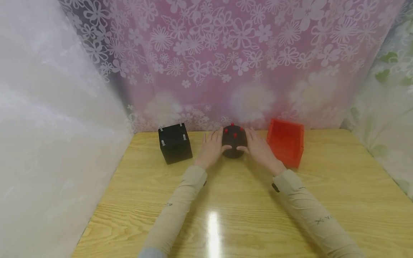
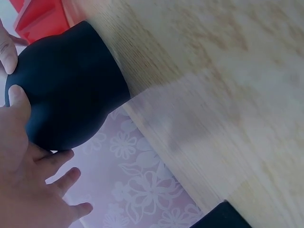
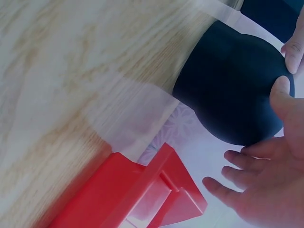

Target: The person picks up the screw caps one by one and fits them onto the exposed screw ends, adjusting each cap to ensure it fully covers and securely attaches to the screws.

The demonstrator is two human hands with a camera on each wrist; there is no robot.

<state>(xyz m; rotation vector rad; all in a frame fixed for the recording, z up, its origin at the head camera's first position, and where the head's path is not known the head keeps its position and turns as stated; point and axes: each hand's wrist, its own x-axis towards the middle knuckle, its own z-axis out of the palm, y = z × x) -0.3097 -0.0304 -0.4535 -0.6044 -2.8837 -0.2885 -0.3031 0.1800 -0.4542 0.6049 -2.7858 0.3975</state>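
A black, round-bellied object (image 1: 233,145) with a narrower base stands near the table's back edge, several small red pegs on its top. My left hand (image 1: 211,147) holds its left side, thumb across the front and index finger round behind. On the opposite side, my right hand (image 1: 259,148) holds it the same way. The left wrist view shows the black object's smooth side (image 2: 71,88), with the left hand's other fingers spread apart from it. From the right wrist, the right thumb presses the black object (image 3: 237,90) near its top.
Left of the hands stands a black box (image 1: 175,146) with whitish pegs at its top corners. Close to the right hand is a red open box (image 1: 298,152). The wooden table (image 1: 238,222) ends at a flowered pink curtain (image 1: 206,71), with pale sheets on both sides.
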